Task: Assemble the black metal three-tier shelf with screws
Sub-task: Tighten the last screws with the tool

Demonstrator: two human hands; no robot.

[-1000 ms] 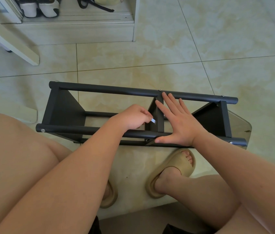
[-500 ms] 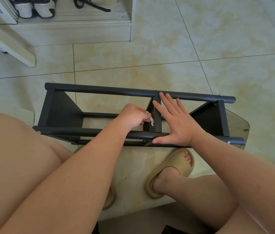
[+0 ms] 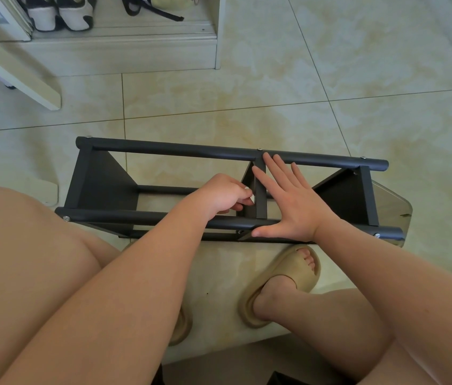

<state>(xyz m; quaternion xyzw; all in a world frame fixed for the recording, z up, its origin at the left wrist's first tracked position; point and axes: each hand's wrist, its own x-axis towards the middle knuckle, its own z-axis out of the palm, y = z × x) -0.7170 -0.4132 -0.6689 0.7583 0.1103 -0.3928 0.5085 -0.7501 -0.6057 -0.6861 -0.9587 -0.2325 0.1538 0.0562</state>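
Beige floor tiles (image 3: 330, 65) carry the black shelf (image 3: 163, 151), lying on its side at frame centre. At 3 o'clock of its middle panel (image 3: 260, 195) the right hand (image 3: 294, 207) presses flat, fingers spread. At 9 o'clock the left hand (image 3: 219, 195) curls, fingers pinching a small pale piece (image 3: 251, 202). Shoes (image 3: 61, 15) sit at 11 o'clock.
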